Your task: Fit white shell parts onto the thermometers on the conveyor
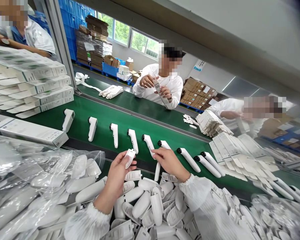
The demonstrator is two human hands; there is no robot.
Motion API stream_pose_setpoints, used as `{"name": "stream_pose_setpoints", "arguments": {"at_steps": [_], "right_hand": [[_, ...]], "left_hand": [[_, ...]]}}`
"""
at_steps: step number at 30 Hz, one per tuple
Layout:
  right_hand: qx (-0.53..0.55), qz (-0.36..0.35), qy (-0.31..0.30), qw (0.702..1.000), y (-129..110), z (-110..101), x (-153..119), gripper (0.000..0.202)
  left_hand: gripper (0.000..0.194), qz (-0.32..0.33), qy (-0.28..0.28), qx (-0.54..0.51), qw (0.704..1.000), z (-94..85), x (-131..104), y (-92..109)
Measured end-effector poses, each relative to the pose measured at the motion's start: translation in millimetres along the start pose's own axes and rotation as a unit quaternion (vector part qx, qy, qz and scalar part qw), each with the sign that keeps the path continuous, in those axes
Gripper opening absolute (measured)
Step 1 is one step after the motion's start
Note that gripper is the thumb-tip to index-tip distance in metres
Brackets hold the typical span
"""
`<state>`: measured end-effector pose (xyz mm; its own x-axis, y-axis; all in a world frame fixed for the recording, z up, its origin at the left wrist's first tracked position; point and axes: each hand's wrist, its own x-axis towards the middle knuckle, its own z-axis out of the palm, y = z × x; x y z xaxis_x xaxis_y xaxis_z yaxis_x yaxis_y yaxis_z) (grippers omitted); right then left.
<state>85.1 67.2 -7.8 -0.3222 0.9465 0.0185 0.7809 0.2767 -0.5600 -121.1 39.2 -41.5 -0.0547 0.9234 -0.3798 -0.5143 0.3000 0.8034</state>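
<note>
Green belt [103, 115] bare toward far edge [145, 116]; left hand [118, 173] pinching white cover [129, 158]; right hand [170, 162] at white device [148, 143], grip unclear

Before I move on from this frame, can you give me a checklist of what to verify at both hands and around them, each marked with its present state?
1. Left hand has hold of a small white part: ok, it sits in the fingers.
2. Right hand has a firm grip on the white device: cannot tell; the fingers are at its lower end.
3. Devices evenly spaced along the green belt: not ok, the right-hand pair lies close together.
4. Loose white parts close by: ok, piled below both hands.
5. Belt standing still: cannot tell from one picture.
</note>
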Motion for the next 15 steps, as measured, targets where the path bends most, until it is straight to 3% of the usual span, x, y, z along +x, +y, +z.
{"name": "stream_pose_setpoints", "arguments": {"at_steps": [3,11,15], "right_hand": [[-0.031,-0.029,-0.001,0.999,15,4,-5,0.029],[-0.079,-0.203,-0.189,0.957,20,-13,-35,0.045],[-0.161,-0.243,-0.210,0.933,20,-16,-27,0.028]], "left_hand": [[0.039,0.009,0.001,0.003,1.000,-1.0,1,-1],[0.066,0.039,-0.035,0.118,0.992,0.4,-2,-5],[0.065,0.037,-0.032,0.137,0.989,0.9,-2,-7]]}}
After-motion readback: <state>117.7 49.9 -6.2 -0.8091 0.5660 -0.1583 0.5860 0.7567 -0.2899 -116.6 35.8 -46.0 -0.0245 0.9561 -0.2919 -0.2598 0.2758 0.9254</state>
